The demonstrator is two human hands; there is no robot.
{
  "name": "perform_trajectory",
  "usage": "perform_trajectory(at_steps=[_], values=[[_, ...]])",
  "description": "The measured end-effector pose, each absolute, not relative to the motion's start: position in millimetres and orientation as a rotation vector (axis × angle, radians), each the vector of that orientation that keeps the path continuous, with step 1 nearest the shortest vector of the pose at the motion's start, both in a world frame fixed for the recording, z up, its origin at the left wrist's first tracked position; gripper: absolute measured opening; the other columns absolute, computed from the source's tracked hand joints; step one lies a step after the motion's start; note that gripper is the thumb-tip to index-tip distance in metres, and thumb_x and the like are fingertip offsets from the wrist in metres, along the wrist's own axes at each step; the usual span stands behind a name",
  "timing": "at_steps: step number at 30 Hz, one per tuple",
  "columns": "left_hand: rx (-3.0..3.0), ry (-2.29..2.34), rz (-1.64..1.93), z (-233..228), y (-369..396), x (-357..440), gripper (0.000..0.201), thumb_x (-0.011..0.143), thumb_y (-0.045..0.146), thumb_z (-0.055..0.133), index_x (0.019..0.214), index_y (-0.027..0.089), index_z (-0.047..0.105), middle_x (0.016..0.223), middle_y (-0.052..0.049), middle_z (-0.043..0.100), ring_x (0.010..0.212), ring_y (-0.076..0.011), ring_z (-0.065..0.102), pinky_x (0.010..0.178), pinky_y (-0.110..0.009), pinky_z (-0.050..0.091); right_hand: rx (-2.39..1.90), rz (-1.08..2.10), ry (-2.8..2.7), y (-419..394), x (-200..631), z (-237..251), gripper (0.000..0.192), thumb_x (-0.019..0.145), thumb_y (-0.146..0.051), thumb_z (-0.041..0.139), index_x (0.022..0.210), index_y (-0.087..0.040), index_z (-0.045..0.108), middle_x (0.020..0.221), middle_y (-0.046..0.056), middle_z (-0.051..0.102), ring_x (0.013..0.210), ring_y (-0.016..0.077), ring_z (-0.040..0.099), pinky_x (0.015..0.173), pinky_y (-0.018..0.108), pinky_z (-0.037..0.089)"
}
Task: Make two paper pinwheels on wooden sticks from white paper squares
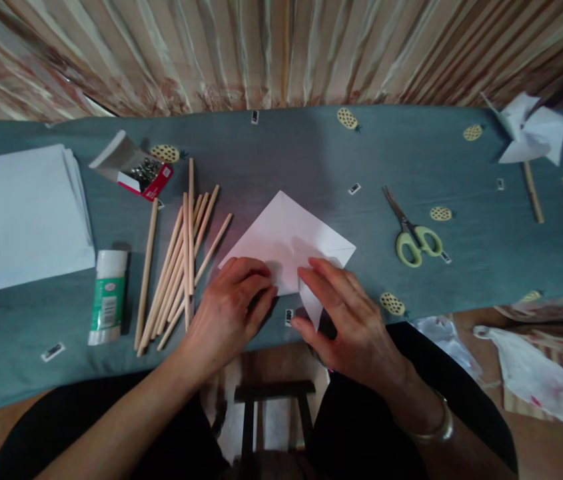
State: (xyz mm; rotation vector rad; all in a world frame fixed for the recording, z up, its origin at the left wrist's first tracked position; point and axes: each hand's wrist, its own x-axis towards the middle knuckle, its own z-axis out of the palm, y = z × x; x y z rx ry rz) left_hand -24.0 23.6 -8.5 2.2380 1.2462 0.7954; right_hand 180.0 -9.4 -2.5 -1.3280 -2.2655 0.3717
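Head view: pins (145,172) inside open red box (134,170).

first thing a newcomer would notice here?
Both hands pressing a folded white paper at the table's near edge: left hand on its lower left corner, right hand on its lower right. Left of them lies a fan of wooden sticks; to the right, green-handled scissors on the blue cloth.

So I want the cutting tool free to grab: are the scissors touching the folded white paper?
Apart. The head view shows the scissors lying to the right of the folded paper, with bare blue tablecloth between them.
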Motion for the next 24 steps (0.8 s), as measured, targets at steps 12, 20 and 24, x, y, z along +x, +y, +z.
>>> perform_trajectory(at_steps=[12, 20, 24], values=[[2.215, 1.273, 0.777, -10.3, 26.7, -24.0, 0.008, 0.088, 0.015, 0.059, 0.080, 0.015, 0.063, 0.090, -0.006, 0.062, 0.085, -0.0155, 0.061, 0.079, -0.030, 0.053, -1.324, 0.318, -2.328, -6.1, 174.2, -6.6, 0.054, 0.086, -0.035, 0.063, 0.130, -0.006, 0.051, 0.139, 0.025, 0.046, 0.128, 0.0346, 0.047, 0.101, 0.052, 0.046], [2.210, 1.278, 0.746, -6.9, 29.6, -22.8, 0.012, 0.088, 0.017, 0.058, 0.077, 0.016, 0.063, 0.087, -0.005, 0.063, 0.082, -0.0155, 0.061, 0.077, -0.030, 0.054, -1.344, 0.325, -2.334, -4.1, 172.4, -6.6, 0.054, 0.087, -0.040, 0.060, 0.131, -0.012, 0.049, 0.140, 0.022, 0.047, 0.128, 0.0342, 0.048, 0.100, 0.053, 0.046], [2.211, 1.282, 0.732, -6.5, 30.7, -22.4, 0.012, 0.087, 0.016, 0.058, 0.076, 0.016, 0.063, 0.087, -0.005, 0.063, 0.081, -0.0154, 0.061, 0.076, -0.030, 0.053, -1.339, 0.315, -2.338, -3.2, 172.2, -6.3, 0.054, 0.086, -0.041, 0.062, 0.128, -0.009, 0.050, 0.138, 0.024, 0.048, 0.127, 0.0342, 0.048, 0.099, 0.052, 0.047]])
